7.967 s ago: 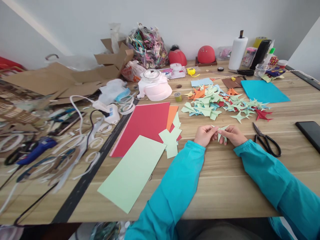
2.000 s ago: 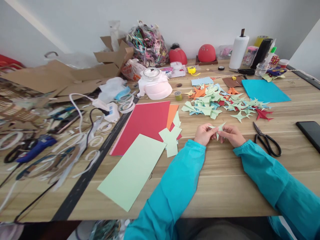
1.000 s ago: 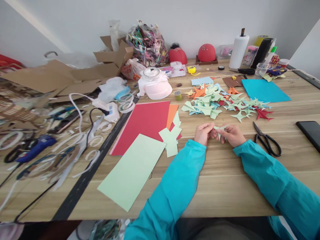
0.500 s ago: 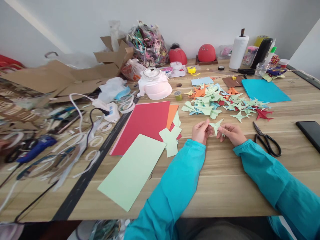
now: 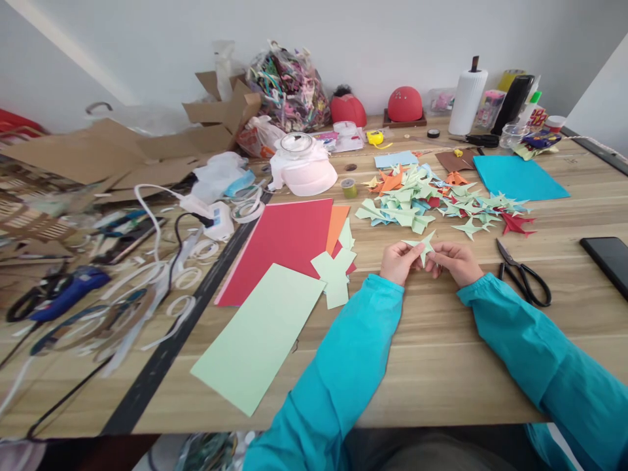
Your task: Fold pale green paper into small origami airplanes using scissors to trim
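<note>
Head view: two teal sleeves stretch over the front edge of the worktop! The left hand, thumb on top, pinches a pale green paper star midway to the back edge, just before heaped folded papers. The right hand curls in beside it, fingertips bunched; whether they grip, I can't tell. Along the back edge, a clear bag bulges with coloured strips; near the back right corner, print on a packet is unreadably small.
</note>
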